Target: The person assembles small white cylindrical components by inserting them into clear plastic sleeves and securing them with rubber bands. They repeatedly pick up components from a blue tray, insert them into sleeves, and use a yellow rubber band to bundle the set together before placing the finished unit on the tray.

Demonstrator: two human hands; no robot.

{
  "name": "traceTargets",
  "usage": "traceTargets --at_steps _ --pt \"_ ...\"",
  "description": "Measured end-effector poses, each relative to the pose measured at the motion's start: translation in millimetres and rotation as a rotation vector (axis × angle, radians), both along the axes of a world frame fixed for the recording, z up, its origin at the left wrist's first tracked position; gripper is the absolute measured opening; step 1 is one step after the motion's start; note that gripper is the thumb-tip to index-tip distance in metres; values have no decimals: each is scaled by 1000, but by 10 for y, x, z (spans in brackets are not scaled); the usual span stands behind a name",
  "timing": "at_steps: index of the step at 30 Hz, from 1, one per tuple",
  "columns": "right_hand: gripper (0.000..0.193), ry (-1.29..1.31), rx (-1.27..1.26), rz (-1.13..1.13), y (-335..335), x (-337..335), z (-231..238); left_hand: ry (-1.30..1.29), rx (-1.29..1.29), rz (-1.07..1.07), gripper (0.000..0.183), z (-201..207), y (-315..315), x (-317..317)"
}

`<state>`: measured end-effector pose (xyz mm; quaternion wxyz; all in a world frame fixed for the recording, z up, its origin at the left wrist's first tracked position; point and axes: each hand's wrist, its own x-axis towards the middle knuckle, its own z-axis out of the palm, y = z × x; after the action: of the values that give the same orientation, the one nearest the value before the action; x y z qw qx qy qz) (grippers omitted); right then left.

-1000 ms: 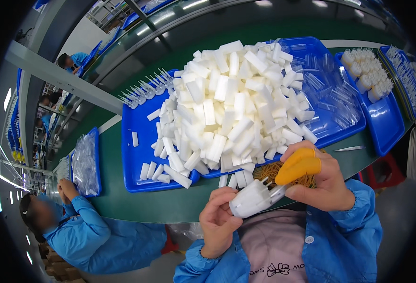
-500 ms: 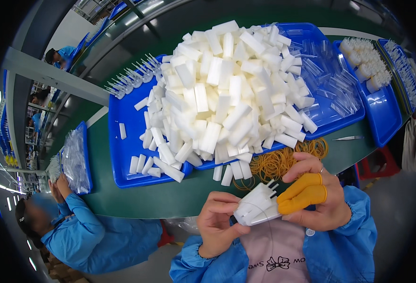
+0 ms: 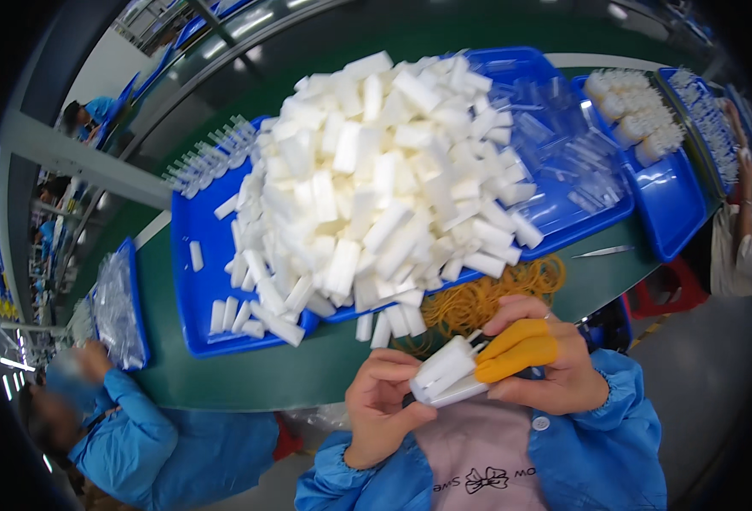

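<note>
Between my two hands is a white plastic piece with thin prongs (image 3: 444,366), tilted, with a glossy pale lower part. My left hand (image 3: 384,396) pinches its left end between thumb and fingers, where a small dark bit shows. On the other end, my right hand (image 3: 550,362) closes its thumb and fingers; two of them wear yellow finger covers, which hide part of the piece. Just beyond lies a tangle of tan rubber bands (image 3: 495,294). A large heap of white foam-like blocks (image 3: 376,179) rises behind it, and a few loose blocks (image 3: 390,322) lie near my left hand.
Blue trays (image 3: 190,281) carry the heap on the green table (image 3: 214,375). Clear plastic sleeves (image 3: 576,157) fill a tray at right, beside bundled white pronged parts (image 3: 636,111). Tweezers (image 3: 604,251) lie near the right edge. Another person (image 3: 171,451) works at left, by bagged plastic (image 3: 120,298).
The view has shifted, so the trays and table appear farther left. Both hands still hold the white piece, which has turned slightly; its prongs are now mostly covered by the right fingers.
</note>
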<state>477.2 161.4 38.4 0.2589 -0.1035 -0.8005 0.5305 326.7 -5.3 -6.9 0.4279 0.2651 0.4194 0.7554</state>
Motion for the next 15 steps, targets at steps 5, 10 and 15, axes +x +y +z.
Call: traceTargets --at_steps 5,10,15 --pt "26 -39 63 -370 611 145 101 -153 -15 -19 43 -5 73 37" --pt "21 -224 699 -574 1271 168 -130 -168 -40 -29 42 15 107 60" --pt "30 -328 355 -504 1217 -53 -228 -180 -65 -36 41 35 156 64"
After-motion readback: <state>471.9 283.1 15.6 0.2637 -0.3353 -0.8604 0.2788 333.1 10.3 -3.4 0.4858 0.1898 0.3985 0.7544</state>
